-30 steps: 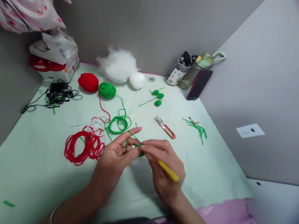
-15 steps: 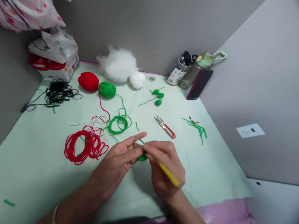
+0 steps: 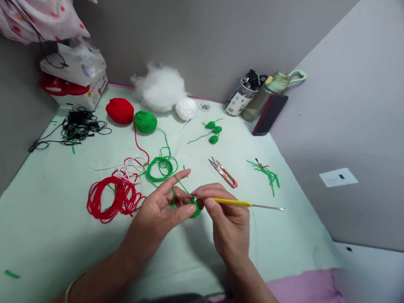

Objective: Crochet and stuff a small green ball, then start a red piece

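A small green crochet piece [image 3: 196, 211] is pinched between the thumb and fingers of my left hand [image 3: 161, 211]. Green yarn runs from it over my raised left index finger. My right hand [image 3: 229, 222] grips a crochet hook [image 3: 233, 202] by its yellow handle, held almost level. One metal end points left into the yarn beside the piece; the other sticks out to the right. Just beyond my left fingers lies a loose coil of green yarn [image 3: 160, 168], trailing from a green yarn ball [image 3: 145, 122].
Red yarn loops [image 3: 103, 204] lie left of my hands. Orange-handled thread snips [image 3: 224, 173] and green yarn scraps [image 3: 269, 174] lie to the right. Behind are a red yarn ball [image 3: 119, 111], white stuffing [image 3: 161, 89], small green crocheted pieces [image 3: 213, 139] and a propped phone [image 3: 270, 115].
The crochet hook has swung from slanting down toward me to nearly level, pointing right. My left index finger dipped and then lifted again, with the yarn stretched from it.
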`<control>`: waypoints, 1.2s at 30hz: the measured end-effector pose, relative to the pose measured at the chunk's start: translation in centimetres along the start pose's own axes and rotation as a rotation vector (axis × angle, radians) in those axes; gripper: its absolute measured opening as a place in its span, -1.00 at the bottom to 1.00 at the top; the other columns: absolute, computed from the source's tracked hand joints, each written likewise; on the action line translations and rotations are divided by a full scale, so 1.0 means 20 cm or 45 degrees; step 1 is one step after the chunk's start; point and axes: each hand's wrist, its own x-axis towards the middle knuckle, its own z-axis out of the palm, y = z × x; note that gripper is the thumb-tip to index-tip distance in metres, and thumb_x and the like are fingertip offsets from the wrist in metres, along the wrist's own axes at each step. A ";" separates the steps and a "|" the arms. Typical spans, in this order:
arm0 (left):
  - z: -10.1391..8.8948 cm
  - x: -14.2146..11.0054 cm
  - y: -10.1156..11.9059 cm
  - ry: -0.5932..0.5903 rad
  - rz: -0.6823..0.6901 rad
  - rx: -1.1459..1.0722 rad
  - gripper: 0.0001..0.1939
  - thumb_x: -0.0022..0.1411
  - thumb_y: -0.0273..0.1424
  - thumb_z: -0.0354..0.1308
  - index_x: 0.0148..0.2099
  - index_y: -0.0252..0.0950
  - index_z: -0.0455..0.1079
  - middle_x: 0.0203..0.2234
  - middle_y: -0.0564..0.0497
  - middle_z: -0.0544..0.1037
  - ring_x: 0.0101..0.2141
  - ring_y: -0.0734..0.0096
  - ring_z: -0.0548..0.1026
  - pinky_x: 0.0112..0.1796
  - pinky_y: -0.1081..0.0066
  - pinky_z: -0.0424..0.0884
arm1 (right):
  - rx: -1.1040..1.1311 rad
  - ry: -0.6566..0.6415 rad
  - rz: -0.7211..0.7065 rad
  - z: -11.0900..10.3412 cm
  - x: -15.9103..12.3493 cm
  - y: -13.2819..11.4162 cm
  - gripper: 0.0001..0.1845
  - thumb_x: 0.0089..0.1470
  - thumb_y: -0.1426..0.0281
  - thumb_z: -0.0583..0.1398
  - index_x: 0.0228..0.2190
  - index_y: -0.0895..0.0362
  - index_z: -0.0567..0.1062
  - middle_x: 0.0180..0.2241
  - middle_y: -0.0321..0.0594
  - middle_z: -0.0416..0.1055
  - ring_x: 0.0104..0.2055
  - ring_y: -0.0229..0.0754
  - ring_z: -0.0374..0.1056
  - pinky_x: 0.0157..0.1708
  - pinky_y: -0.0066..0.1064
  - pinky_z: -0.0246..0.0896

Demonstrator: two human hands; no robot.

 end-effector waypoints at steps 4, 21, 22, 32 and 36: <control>-0.01 0.00 0.00 -0.044 -0.021 0.037 -0.33 0.20 -0.38 0.41 0.33 -0.10 0.36 -0.29 0.10 0.56 -0.15 0.39 0.54 0.01 0.37 0.38 | 0.159 0.038 0.123 -0.01 0.00 0.00 -0.87 0.30 0.33 0.29 -0.22 -0.02 0.70 -0.27 -0.25 0.58 -0.25 -0.23 0.44 -0.23 -0.38 0.35; -0.03 0.00 0.02 0.006 0.116 0.296 -0.45 0.20 -0.47 0.33 0.24 -0.13 0.44 -0.32 0.11 0.42 -0.22 0.41 0.45 -0.04 0.36 0.36 | 0.116 -0.049 0.069 -0.05 0.02 -0.04 -0.80 0.40 0.34 0.17 -0.23 0.06 0.60 -0.29 -0.26 0.52 -0.28 -0.24 0.41 -0.22 -0.36 0.33; -0.03 0.00 0.01 0.011 0.129 0.316 -0.46 0.21 -0.47 0.32 0.23 -0.13 0.45 -0.33 0.11 0.42 -0.21 0.41 0.45 -0.02 0.35 0.35 | 0.047 -0.049 0.032 -0.05 0.01 -0.05 -0.79 0.41 0.35 0.16 -0.22 0.06 0.60 -0.29 -0.25 0.53 -0.28 -0.23 0.41 -0.22 -0.35 0.34; -0.04 -0.01 -0.01 0.181 0.453 0.765 -0.81 0.15 -0.50 0.29 -0.18 -0.13 0.53 -0.09 0.07 0.60 -0.05 0.31 0.51 0.09 0.28 0.32 | -0.399 -0.178 -0.363 -0.06 -0.02 -0.06 -0.76 0.38 0.54 0.08 -0.12 0.09 0.54 -0.23 -0.16 0.55 -0.15 -0.12 0.48 -0.17 -0.24 0.38; -0.01 -0.02 0.00 0.259 0.653 0.895 -0.88 0.09 -0.52 0.29 -0.36 -0.17 0.49 -0.26 0.06 0.62 -0.16 0.28 0.52 0.01 0.25 0.35 | -0.583 -0.215 -0.551 -0.05 -0.02 -0.03 -0.76 0.39 0.52 0.06 -0.10 0.10 0.51 -0.26 -0.11 0.56 -0.22 -0.10 0.49 -0.26 -0.23 0.43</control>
